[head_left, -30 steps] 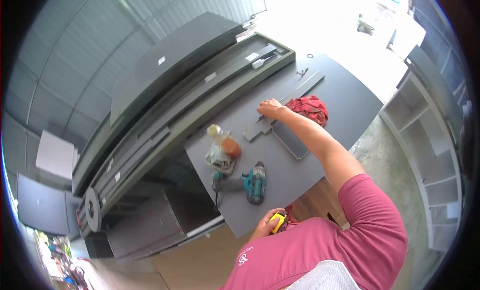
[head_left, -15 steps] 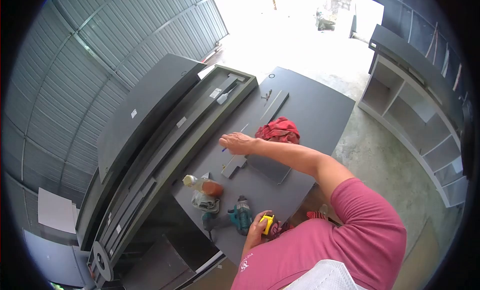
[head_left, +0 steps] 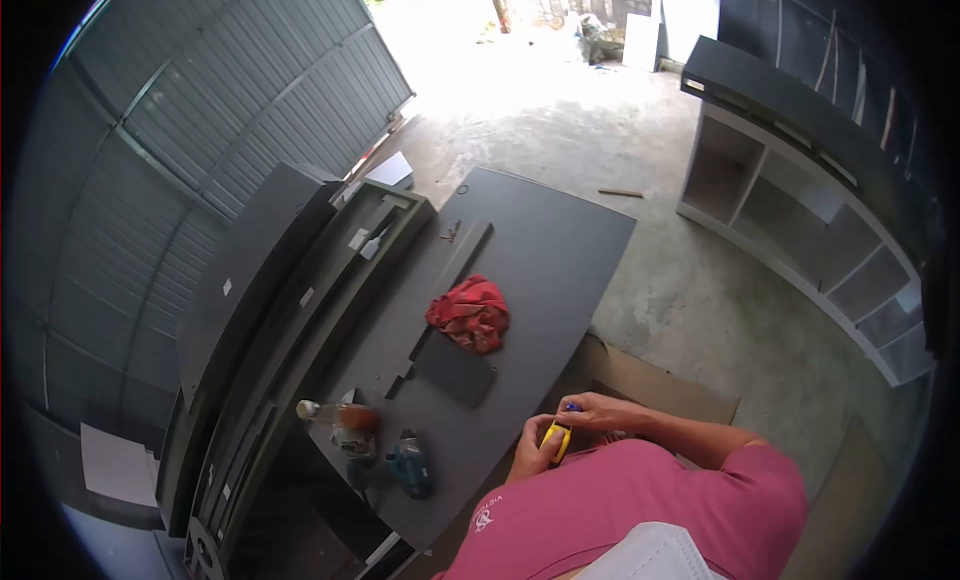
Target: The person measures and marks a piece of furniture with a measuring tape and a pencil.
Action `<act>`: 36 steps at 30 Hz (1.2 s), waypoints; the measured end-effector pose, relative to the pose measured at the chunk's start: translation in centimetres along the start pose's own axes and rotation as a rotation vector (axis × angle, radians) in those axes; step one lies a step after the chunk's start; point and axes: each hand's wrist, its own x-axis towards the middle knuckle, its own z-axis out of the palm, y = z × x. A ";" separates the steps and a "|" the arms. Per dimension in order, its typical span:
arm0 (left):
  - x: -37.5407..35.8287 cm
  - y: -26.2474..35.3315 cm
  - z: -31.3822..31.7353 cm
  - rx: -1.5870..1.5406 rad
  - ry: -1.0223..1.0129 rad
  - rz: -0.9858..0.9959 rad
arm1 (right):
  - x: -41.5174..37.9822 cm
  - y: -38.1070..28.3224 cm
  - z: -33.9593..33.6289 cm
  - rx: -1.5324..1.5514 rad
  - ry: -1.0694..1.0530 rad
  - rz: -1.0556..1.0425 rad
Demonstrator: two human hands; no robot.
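Note:
My left hand is closed around a yellow tape measure, close to my body off the table's near edge. Beside it, my right hand has its fingers bent around a slim blue pen, only part of which shows. The two hands almost meet at the tape measure. On the grey panel tabletop lie a crumpled red cloth and a small dark board. A long narrow strip lies beyond the cloth.
A teal power drill and a bottle of orange-brown liquid occupy the table's near left. Small screws lie at its far side. Long dark panels stand along the left. A white shelf unit stands right; cardboard covers some floor.
My right hand has drawn back from over the board and strip to meet my left hand at the tape measure. The view has shifted, and the tape measure is now off the table edge.

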 end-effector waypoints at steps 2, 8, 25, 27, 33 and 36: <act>1.2 -0.4 2.1 0.154 -0.093 0.081 | -1.9 0.9 -2.2 -0.098 -0.012 -0.012; 3.7 2.2 9.8 0.290 -0.327 0.112 | -8.5 3.6 -7.5 0.056 0.062 0.044; 14.1 7.1 25.0 0.303 -0.639 0.022 | -18.6 4.2 -21.1 0.615 0.470 -0.145; 16.0 6.8 26.4 0.224 -0.648 0.014 | -18.3 4.4 -23.2 0.695 0.468 -0.177; 22.5 5.5 30.9 0.092 -0.609 -0.128 | -17.5 7.8 -30.0 0.633 0.683 -0.065; 27.1 3.8 32.6 0.040 -0.568 -0.191 | -16.5 8.2 -33.6 0.406 0.863 0.089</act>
